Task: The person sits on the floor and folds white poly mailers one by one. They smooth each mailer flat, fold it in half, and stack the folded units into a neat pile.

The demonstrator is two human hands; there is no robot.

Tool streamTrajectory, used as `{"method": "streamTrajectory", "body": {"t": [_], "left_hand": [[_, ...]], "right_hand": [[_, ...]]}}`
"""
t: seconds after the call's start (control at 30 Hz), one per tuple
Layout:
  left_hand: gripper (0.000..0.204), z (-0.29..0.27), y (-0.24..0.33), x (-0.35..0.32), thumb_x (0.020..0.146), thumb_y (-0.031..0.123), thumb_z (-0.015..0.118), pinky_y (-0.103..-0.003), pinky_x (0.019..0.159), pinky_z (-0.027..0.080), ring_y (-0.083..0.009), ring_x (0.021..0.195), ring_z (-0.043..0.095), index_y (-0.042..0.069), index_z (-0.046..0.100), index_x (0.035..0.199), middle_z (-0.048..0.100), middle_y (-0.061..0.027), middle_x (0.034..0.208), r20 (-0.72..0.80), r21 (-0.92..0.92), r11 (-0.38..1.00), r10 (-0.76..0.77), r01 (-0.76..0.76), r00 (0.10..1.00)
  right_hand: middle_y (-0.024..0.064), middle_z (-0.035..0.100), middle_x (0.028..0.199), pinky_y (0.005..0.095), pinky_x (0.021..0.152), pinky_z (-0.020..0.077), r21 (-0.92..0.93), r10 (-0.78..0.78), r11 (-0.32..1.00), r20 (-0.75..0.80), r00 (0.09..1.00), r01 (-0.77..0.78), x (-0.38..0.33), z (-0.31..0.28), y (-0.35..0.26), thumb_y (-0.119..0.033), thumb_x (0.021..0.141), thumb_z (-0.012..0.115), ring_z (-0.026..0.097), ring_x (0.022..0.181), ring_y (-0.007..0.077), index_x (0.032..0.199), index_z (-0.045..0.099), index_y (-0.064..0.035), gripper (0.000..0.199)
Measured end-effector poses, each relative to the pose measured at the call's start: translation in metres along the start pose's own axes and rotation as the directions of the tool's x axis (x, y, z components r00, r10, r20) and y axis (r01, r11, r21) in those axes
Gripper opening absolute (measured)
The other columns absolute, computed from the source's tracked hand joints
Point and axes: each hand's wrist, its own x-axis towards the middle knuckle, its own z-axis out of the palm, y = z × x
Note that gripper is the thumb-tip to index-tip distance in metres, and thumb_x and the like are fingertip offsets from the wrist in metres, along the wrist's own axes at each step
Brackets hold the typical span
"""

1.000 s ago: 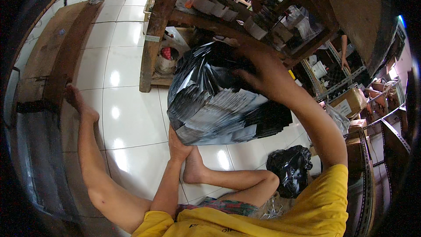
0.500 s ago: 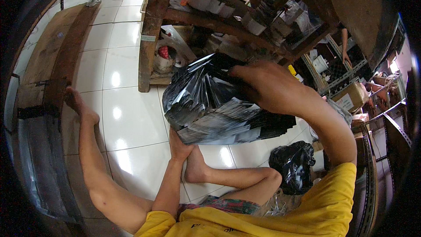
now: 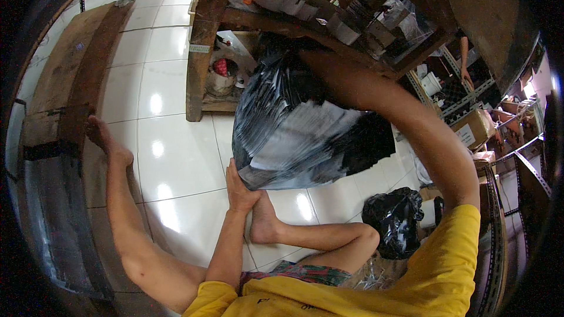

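A thick stack of glossy black plastic sheets (image 3: 294,135) hangs in front of me, its many thin layers fanned out and catching grey light. My left hand (image 3: 241,191) is closed on the stack's lower left corner, close to my right foot. At the upper part of the stack, my right hand (image 3: 329,73) is dark and smeared by motion. Its fingertips are hidden among the sheets, which are drawn up with it.
A wooden shelf unit (image 3: 197,82) full of goods stands just beyond the stack. On the floor at right lies a black plastic bag (image 3: 392,223). A long wooden bench (image 3: 59,88) runs along the left. Further right, a person's arm (image 3: 464,64) shows by metal racks.
My right hand has swung up and away, pulling the upper sheets toward the shelf. The stack has spread taller and flatter. My left hand stays at its corner.
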Motion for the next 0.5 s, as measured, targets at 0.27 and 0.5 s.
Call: {"method": "streamTrajectory", "body": {"t": [0.27, 0.5], "left_hand": [[0.127, 0.001, 0.001, 0.003, 0.053, 0.015, 0.088, -0.056, 0.118, 0.028, -0.0505, 0.137, 0.037, 0.002, 0.012, 0.154, 0.036, -0.028, 0.15, 0.058, 0.075, 0.997, -0.003, -0.002, 0.998], [0.128, 0.006, 0.0, 0.002, 0.056, 0.017, 0.09, -0.055, 0.111, 0.036, -0.0488, 0.129, 0.044, 0.002, 0.011, 0.156, 0.041, -0.0292, 0.143, -0.032, 0.031, 0.999, -0.014, 0.015, 0.999]], "right_hand": [[0.0295, 0.06, 0.126, 0.049, 0.1, 0.0471, 0.317, 0.035, 0.942, 0.229, 0.973, -0.108, 0.008, -0.015, -0.016, -0.001, 0.079, 0.068, 0.058, 0.119, 0.0438, 0.148, 0.035, -0.0035, 0.076], [0.031, 0.06, 0.127, 0.0517, 0.097, 0.0484, 0.123, 0.227, 0.929, 0.558, 0.798, -0.35, -0.023, -0.039, -0.019, -0.005, 0.081, 0.071, 0.059, 0.118, 0.047, 0.151, 0.031, -0.0038, 0.081]]}}
